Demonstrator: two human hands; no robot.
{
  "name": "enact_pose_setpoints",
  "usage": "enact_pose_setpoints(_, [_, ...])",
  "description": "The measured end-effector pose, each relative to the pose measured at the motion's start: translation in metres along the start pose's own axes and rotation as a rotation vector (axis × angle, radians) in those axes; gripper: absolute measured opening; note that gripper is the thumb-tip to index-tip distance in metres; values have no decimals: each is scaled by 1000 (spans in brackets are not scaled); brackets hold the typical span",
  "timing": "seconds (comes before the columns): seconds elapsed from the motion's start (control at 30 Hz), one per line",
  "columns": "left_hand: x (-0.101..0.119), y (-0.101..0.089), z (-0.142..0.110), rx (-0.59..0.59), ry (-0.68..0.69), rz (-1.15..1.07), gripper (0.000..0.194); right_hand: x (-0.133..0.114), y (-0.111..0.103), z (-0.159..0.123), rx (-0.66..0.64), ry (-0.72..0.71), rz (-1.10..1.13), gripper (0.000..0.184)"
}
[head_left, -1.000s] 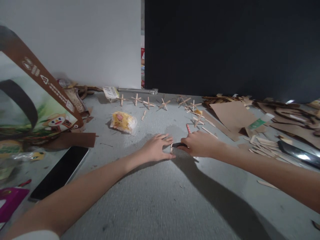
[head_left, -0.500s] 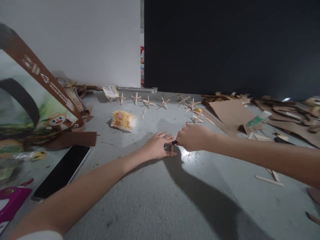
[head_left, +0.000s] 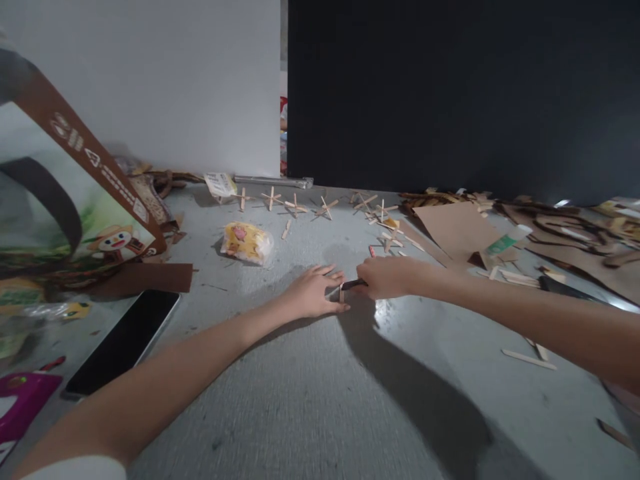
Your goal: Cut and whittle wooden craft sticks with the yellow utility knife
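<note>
My left hand (head_left: 315, 293) rests on the grey tabletop, palm down. Its fingertips and thumb bracket a short wooden stick (head_left: 341, 293), apparently holding it at both ends. From the right, my right hand (head_left: 383, 277) is closed in a fist around a slim dark blade-like tool (head_left: 354, 284). The tool's tip crosses the stick and points into the gap beside my left thumb; the rest is hidden in the fist. A small red-ended piece (head_left: 372, 251) lies just beyond my right hand.
Crossed-stick shapes (head_left: 326, 207) stand in a row at the back. A yellow packet (head_left: 246, 241), phone (head_left: 125, 343) and printed bag (head_left: 100, 173) are at left. Cardboard (head_left: 455, 227), a glue stick (head_left: 510, 240) and loose sticks (head_left: 529, 360) lie at right. A black panel (head_left: 460, 93) rises behind.
My right hand has shifted slightly right and down, showing more of the dark tool. My left hand stays nearly in place around the stick.
</note>
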State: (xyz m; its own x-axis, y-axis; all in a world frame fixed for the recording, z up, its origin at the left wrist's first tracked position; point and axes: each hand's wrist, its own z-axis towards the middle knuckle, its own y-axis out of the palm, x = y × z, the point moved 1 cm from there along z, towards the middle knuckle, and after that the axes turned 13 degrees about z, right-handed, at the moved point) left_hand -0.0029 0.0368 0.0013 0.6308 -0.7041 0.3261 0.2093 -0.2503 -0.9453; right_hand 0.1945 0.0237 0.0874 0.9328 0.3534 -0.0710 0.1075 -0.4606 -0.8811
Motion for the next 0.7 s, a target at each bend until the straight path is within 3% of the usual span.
enact_pose_setpoints(0.27, [2,-1,-2,25,5,-4,71,22,5,19,-229,41,359,67])
enact_pose_setpoints(0.7, [0,0,-2,34,8,-14,71,31,13,19,-301,121,607,63])
